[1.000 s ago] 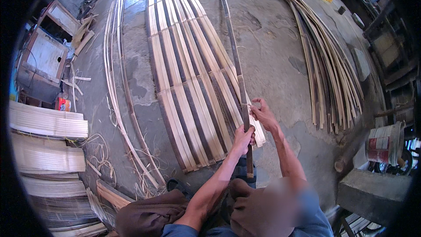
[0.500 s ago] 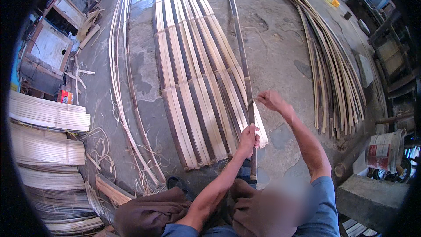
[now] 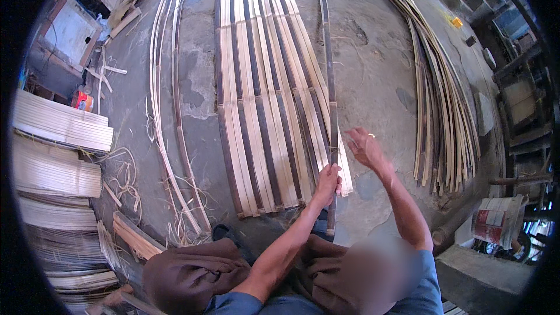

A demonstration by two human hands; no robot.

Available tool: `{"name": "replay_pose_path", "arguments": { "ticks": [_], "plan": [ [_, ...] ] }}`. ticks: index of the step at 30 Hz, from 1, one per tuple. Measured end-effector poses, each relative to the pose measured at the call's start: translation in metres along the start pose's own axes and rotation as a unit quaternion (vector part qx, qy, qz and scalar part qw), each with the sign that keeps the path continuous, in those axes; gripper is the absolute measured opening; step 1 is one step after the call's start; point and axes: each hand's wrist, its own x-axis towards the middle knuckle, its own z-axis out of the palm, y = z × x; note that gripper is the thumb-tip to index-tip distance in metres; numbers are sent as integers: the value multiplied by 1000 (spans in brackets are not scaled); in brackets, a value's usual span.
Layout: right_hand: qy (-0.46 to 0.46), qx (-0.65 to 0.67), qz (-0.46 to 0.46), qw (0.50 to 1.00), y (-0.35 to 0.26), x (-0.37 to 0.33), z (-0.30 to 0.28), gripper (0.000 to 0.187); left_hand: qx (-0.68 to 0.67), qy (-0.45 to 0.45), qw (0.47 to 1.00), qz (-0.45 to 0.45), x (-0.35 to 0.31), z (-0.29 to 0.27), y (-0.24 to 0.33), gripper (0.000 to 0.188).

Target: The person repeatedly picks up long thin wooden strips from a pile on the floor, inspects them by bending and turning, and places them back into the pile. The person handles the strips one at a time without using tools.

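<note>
My left hand (image 3: 329, 185) is closed around a long dark bamboo strip (image 3: 333, 118), near the strip's lower end. The strip runs away from me, up to the far edge of the view. Just right of it, my right hand (image 3: 366, 150) is raised with its fingers loosely apart, and I see nothing held in it. A ring shows on one finger. Left of the strip lies a long mat of pale and dark bamboo slats (image 3: 271, 122), crossed by several bands. The strip overlaps the mat's right edge near my hands.
Loose strips (image 3: 156, 87) lie left of the mat, with thin shavings (image 3: 124, 181) nearby. Stacked slat bundles (image 3: 55, 166) stand at the left. A heap of long strips (image 3: 443, 111) lies on the right, beyond which are a white bucket (image 3: 496, 219) and concrete block (image 3: 484, 271).
My right hand has drawn slightly away from the strip, and its fingers have spread. My left hand keeps its hold on the strip. The whole view has shifted a little.
</note>
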Motion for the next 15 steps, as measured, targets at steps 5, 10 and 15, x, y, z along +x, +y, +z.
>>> {"name": "replay_pose_path", "arguments": {
  "ticks": [5,10,15],
  "plan": [
    [61,40,-39,997,-26,-18,28,32,30,-8,999,9,0,9,-1,21],
    [48,-61,-43,996,-31,-9,45,12,41,3,998,44,1,8,-4,16],
    [139,-66,-79,985,-86,36,24,11,7,-35,998,45,7,3,-20,13]
  ]
}}
